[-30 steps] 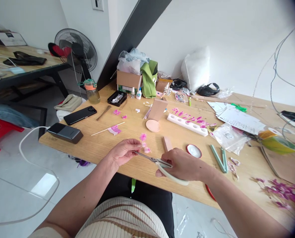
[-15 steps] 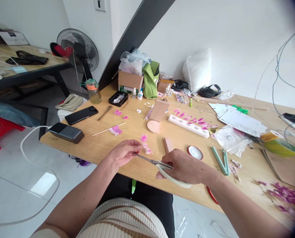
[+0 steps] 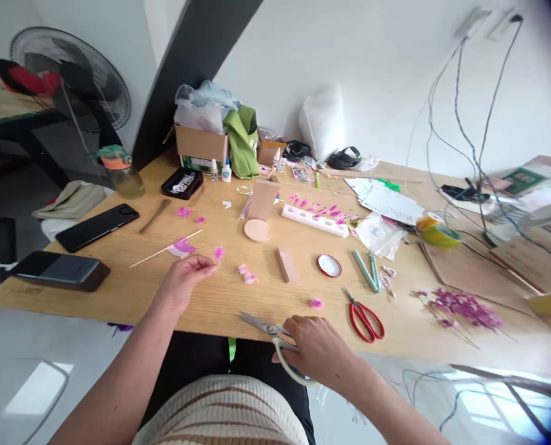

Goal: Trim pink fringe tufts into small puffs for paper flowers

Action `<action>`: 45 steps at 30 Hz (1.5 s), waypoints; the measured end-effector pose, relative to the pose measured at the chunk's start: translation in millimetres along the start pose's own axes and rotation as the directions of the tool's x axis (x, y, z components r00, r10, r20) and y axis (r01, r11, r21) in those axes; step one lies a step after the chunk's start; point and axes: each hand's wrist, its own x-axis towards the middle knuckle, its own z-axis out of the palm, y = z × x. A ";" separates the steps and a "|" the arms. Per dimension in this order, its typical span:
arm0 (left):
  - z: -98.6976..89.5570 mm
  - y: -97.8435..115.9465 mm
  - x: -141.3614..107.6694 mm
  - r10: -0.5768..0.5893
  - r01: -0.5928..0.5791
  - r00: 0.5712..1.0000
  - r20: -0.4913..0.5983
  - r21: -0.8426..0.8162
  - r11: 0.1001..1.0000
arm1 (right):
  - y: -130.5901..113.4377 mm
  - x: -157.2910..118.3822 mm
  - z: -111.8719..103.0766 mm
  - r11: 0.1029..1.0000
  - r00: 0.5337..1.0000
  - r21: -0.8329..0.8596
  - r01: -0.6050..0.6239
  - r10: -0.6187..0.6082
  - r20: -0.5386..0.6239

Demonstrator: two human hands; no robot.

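My left hand (image 3: 182, 281) hovers over the table with thumb and forefinger pinched together. At its fingertips is a small bright pink flower (image 3: 218, 253). My right hand (image 3: 319, 346) grips a pair of scissors (image 3: 279, 351) with pale handles. Their blades point left, slightly apart, near the table's front edge, with nothing between them. Between my hands lie pale pink flowers (image 3: 247, 275). Another pink flower (image 3: 316, 303) rests just beyond my right hand. Left of the pinched flower, a thin stick with a pink-purple strip (image 3: 181, 248) lies flat.
Red-handled pliers (image 3: 367, 318), a round tin (image 3: 329, 266), green tweezers (image 3: 367, 271) and a purple flower bunch (image 3: 465, 307) lie to the right. A white holed block (image 3: 315, 220) stands further back. A phone (image 3: 98, 227) and power bank (image 3: 59, 270) are left.
My left hand has moved left, away from the other flowers, with the pink flower. The scissors have drawn back from it toward the table edge. The view has turned right.
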 end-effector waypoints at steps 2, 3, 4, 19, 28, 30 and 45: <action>0.0 -4.0 5.2 0.102 -0.097 0.995 -0.008 0.233 0.968 | -1.4 3.6 14.6 1.000 0.999 -0.007 -0.018 0.017 -0.039; 1.5 -6.0 8.2 0.142 -0.138 0.990 0.017 0.363 0.921 | -2.0 6.8 19.2 1.000 0.998 -0.007 -0.002 0.002 -0.065; 3.9 -7.9 11.4 0.172 -0.175 0.984 0.051 0.484 0.858 | -2.7 10.2 22.2 1.000 0.995 -0.012 0.020 -0.021 -0.099; 10.0 -5.8 26.0 0.375 -0.358 0.878 0.299 0.928 0.100 | 63.3 -66.2 55.6 0.850 0.562 0.512 -0.120 0.484 -0.671; 165.6 -53.8 -24.2 0.156 -0.728 0.684 0.713 0.655 0.202 | 69.8 -72.3 60.2 0.563 0.306 0.825 -0.049 0.795 -0.524; 179.2 -66.9 -21.7 0.112 -0.751 0.658 0.745 0.639 0.167 | 70.5 -70.4 69.3 0.539 0.312 0.842 -0.025 0.804 -0.506; 62.8 -8.6 10.8 0.320 -0.337 0.906 0.277 0.929 0.152 | 112.5 -5.1 39.8 0.761 0.689 0.493 -0.421 0.622 -0.372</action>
